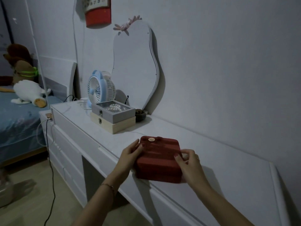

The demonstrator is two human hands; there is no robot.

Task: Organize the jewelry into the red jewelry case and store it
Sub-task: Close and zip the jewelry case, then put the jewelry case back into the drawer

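I hold the red jewelry case [158,159] at the front edge of the white counter [219,162], my left hand [130,153] and right hand [187,162] gripping its two sides.

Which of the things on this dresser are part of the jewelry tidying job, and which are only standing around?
Part of the job:
red jewelry case, held by left hand and right hand
pearls in the grey box

Only standing around:
wooden box
blue fan
mirror
small dark bowl
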